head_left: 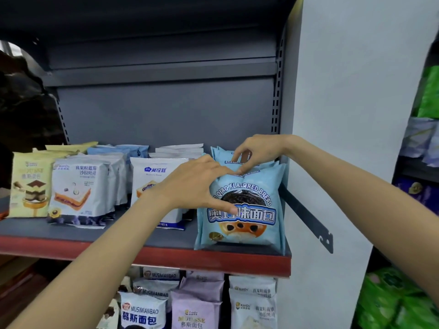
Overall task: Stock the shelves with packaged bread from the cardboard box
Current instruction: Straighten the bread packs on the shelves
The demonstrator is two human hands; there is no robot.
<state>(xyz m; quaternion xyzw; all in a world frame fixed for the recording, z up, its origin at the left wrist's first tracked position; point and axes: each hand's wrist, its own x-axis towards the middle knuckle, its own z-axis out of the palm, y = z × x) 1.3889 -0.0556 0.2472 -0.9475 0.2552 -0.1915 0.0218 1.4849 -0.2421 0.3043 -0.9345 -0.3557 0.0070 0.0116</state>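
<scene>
Both hands meet at the front light-blue bread packet [242,210] on the shelf [166,255]: left hand [197,184] spread flat against its face, right hand [256,150] pinching its top edge.

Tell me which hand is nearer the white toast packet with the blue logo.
Left. The left hand overlaps that white toast packet; the right hand is off to its right.

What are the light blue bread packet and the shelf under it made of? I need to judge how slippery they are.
The light blue bread packet looks like glossy plastic film: it shows sheen, wrinkles and a crimped top seal. The shelf looks like matt grey painted metal, judging by the slotted uprights behind; its red front edge could be plastic or painted metal.
</scene>
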